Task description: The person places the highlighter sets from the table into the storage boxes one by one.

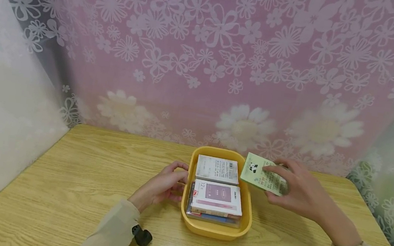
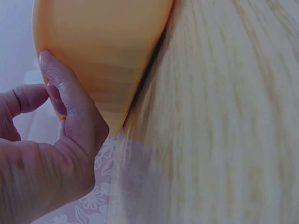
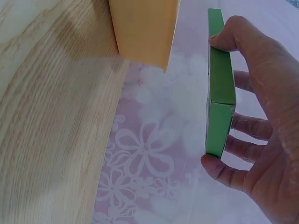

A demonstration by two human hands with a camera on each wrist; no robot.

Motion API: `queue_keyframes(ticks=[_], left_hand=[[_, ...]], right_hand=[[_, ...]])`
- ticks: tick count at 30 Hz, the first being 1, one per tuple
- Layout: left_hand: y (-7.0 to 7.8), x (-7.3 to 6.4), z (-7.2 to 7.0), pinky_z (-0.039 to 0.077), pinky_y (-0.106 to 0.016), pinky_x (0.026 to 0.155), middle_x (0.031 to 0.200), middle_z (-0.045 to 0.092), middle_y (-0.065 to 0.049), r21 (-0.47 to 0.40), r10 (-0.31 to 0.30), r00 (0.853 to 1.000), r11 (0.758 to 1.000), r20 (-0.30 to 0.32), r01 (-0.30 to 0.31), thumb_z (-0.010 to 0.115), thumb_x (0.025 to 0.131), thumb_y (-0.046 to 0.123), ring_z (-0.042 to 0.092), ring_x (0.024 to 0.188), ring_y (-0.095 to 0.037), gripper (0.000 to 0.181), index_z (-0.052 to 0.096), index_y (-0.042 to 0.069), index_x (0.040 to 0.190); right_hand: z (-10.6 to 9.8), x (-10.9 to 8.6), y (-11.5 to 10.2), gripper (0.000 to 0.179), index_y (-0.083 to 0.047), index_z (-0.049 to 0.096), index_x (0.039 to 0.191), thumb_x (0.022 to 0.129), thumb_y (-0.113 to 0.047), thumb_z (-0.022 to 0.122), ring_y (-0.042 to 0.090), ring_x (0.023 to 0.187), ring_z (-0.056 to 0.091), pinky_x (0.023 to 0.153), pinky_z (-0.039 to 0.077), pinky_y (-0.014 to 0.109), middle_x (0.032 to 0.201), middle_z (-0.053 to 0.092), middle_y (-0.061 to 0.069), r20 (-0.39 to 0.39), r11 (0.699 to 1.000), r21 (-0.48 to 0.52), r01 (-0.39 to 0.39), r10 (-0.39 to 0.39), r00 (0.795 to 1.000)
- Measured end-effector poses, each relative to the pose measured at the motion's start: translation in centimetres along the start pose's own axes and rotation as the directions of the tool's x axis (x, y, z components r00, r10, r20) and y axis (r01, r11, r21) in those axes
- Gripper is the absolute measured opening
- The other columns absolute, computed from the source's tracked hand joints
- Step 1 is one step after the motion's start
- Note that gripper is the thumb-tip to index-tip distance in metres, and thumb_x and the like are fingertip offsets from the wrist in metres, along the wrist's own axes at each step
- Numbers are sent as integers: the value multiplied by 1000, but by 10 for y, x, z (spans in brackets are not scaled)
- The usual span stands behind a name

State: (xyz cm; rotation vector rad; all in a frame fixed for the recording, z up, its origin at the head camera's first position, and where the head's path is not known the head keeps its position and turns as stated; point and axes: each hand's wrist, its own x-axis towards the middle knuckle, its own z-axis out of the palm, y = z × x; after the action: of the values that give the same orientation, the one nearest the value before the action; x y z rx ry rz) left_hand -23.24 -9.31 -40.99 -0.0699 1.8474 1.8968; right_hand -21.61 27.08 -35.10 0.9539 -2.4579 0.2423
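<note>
A yellow plastic bin (image 1: pixel 218 230) stands on the wooden table. My left hand (image 1: pixel 164 183) pinches its left rim, with the thumb at the edge and the curled fingers (image 2: pixel 70 88) against the outer wall. Over the bin's right side, my right hand (image 1: pixel 295 186) holds a flat green box (image 1: pixel 258 173) with a panda picture and printed text. Thumb and fingers grip the box by its edges, and in the right wrist view its green sides (image 3: pixel 222 77) show, raised above the table beside the bin.
Inside the bin lie a grey-white box (image 1: pixel 217 169) at the back and a white and purple box (image 1: pixel 217 198) in front, on top of a flat case with blue (image 1: pixel 214 218). A pink flowered curtain (image 1: pixel 195 77) hangs behind the table (image 1: pixel 72 189).
</note>
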Motion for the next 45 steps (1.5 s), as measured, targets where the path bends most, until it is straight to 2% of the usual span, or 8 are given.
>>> queue_keyframes(ticks=[10, 17, 28, 35, 41, 45], left_hand=[[1, -1, 0, 55, -24, 53, 94, 60, -4, 1, -3, 1000, 1000, -1, 3, 55, 89, 15, 55, 67, -11, 48, 44, 13, 135], [1, 0, 0, 55, -25, 53, 93, 61, -3, 3, -6, 1000, 1000, -9, 6, 55, 89, 14, 56, 68, -12, 47, 44, 14, 135], [0, 0, 0, 54, -24, 52, 83, 58, 1, -1, -3, 1000, 1000, -4, 3, 54, 89, 13, 54, 65, -11, 46, 44, 13, 134], [0, 0, 0, 54, -24, 52, 89, 59, -2, -11, -4, 1000, 1000, 0, 4, 55, 87, 13, 54, 64, -11, 47, 45, 13, 134], [0, 1, 0, 55, -24, 52, 89, 59, -2, -10, 1, 1000, 1000, 1, -1, 55, 87, 13, 55, 64, -10, 48, 45, 13, 133], [0, 1, 0, 55, -24, 52, 89, 60, -2, -10, -4, 1000, 1000, 6, 4, 54, 87, 13, 55, 64, -10, 48, 44, 14, 134]], right_hand=[[3, 7, -4, 57, -17, 71, 121, 67, -26, 88, 36, 104, 64, 80, 56, 55, 123, 63, 16, 42, 999, 26, -20, 19, 999], [7, 10, -6, 57, -17, 72, 119, 65, -27, 88, 32, 99, 65, 75, 56, 48, 120, 64, 14, 31, 1000, 20, -2, 1, 1000], [10, 23, -10, 54, -18, 72, 119, 68, -26, 86, 34, 107, 62, 82, 56, 53, 123, 63, 15, 61, 998, 64, 22, -26, 998], [13, 32, -14, 48, -20, 73, 117, 72, -29, 85, 34, 109, 62, 86, 55, 54, 121, 64, 12, 106, 999, 54, 3, -8, 994], [15, 41, -18, 49, -20, 73, 119, 74, -32, 86, 39, 120, 60, 95, 52, 60, 125, 64, 12, 166, 998, 61, -27, 17, 986], [18, 49, -19, 49, -19, 73, 119, 74, -35, 86, 33, 114, 61, 92, 54, 55, 125, 64, 11, 197, 998, 58, -27, 15, 980]])
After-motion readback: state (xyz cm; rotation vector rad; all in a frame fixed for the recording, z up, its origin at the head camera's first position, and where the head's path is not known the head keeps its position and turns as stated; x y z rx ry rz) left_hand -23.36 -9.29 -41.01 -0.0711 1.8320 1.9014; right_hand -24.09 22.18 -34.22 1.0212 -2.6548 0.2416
